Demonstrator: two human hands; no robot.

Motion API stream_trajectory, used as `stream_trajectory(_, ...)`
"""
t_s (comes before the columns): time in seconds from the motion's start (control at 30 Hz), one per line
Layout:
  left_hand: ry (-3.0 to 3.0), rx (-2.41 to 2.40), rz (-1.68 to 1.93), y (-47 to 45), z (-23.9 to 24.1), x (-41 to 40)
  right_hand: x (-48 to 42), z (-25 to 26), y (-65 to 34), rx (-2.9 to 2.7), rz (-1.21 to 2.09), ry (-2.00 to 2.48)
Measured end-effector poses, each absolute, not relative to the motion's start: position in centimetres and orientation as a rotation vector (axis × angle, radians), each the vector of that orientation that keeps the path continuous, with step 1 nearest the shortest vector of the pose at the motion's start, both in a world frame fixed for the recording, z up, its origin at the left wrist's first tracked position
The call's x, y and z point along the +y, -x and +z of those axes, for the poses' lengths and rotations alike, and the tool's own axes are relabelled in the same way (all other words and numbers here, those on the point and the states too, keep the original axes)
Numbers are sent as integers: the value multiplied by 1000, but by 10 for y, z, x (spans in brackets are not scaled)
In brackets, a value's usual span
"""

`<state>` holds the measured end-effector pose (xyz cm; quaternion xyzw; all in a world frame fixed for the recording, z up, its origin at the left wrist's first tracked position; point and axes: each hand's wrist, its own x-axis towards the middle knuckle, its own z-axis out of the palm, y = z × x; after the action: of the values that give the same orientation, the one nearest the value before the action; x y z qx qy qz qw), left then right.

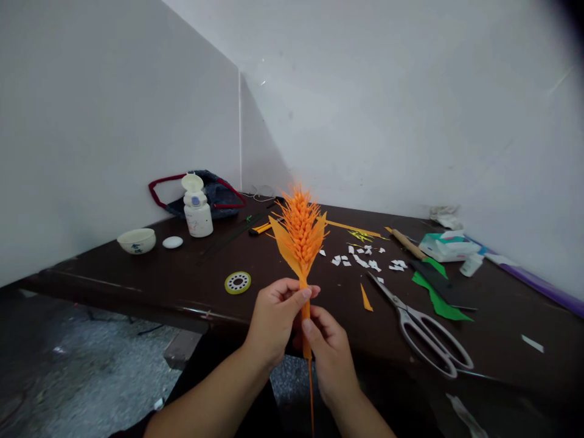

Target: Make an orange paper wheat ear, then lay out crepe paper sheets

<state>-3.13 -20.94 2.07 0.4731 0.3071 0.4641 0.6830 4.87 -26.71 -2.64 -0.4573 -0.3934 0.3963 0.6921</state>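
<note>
Both left hand (274, 319) and right hand (331, 353) fingers tight on spiky orange paper wheat stalk (301, 230).

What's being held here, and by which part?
An orange paper wheat ear, by its stem: the left hand pinches it just under the head, and the right hand pinches the stem just below that.

Left of grip: bare tabletop (182, 274), open; tape roll (238, 282) the only item near.
Right of grip: orange paper sliver (365, 299) just beside, scissors (429, 334) beyond, blades pointing toward it.
Above grip: paper wheat ear (301, 228) upright; white paper scraps (365, 258) scattered behind it.
Below grip: open space off the table edge, above the floor (91, 365).
</note>
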Motion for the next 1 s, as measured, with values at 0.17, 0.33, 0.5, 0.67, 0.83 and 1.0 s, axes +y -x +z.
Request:
stream_trajectory(0.17, -1068, 687, 953, 31, 15, -212, -259, -24, -48, -807, 980, 923)
stream_trajectory(0.33, -1117, 668, 939, 31, 11, -212, -260, -31, -47, -707, 969, 931)
stream_trajectory(0.5, -1152, 614, 878, 33, 8, -213, -262, -33, -48, -686, 943, 948)
stream_trajectory(0.67, -1158, 608, 839, 33, 1, -214, -263, -36, -50, -721, 914, 1021)
stream_trajectory(0.83, -1148, 715, 945, 32, 3, -214, -268, -44, -49, -753, 955, 1018)
stream_trajectory(1.0, -1139, 756, 1106, 33, 5, -204, -279, -69, -53, -759, 1029, 992)
